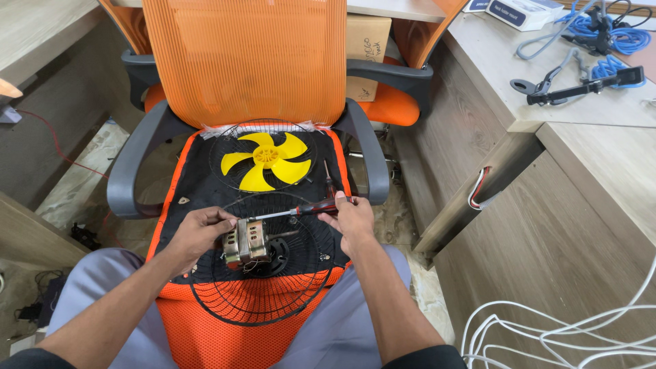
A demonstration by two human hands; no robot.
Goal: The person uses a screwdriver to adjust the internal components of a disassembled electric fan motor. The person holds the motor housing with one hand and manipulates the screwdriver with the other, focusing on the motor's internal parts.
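Gripping the fan motor (246,244) with your left hand (199,231), you are steadying it while your right hand (354,219), closed around the screwdriver (301,210), is driving its tip in.

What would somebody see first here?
Probably the yellow fan blade lying in a wire grille on the orange chair. Nearer, the left hand holds a fan motor while the right hand points a screwdriver at it.

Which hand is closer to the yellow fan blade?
Right. The right hand, gripping the screwdriver, sits just below the yellow fan blade; the left hand holds the fan motor, lower and farther left.
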